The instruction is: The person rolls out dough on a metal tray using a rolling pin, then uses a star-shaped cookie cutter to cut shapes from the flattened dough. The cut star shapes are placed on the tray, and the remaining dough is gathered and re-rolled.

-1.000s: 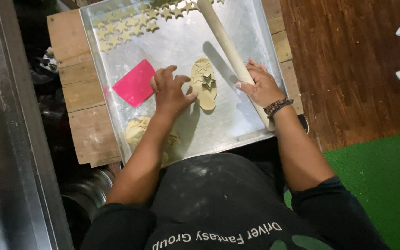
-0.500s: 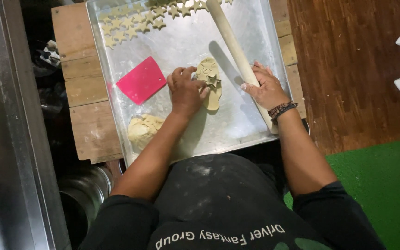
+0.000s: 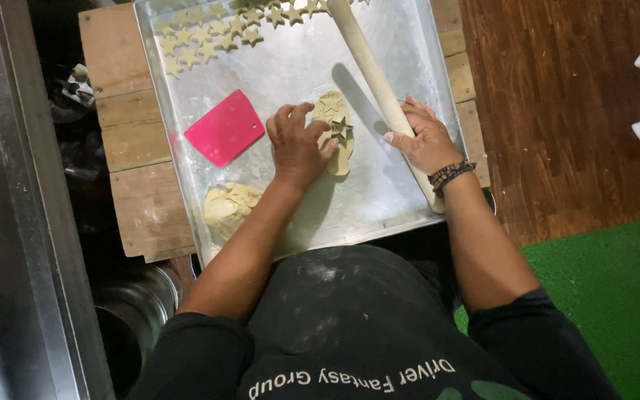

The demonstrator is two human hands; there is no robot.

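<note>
fingers: left hand (image 3: pixel 295 144) seemingly pinching star cutter (image 3: pixel 341 128) on dough (image 3: pixel 337 133) | right hand (image 3: pixel 425 139) wrapped on rolling pin (image 3: pixel 370 68) | pink scraper (image 3: pixel 224 127) beside

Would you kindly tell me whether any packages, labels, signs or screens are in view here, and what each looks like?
No packages, signs or screens are in view.
Pale printed lettering: on the person's black floury apron, bottom centre, one curved row, upside down to the camera.
</note>
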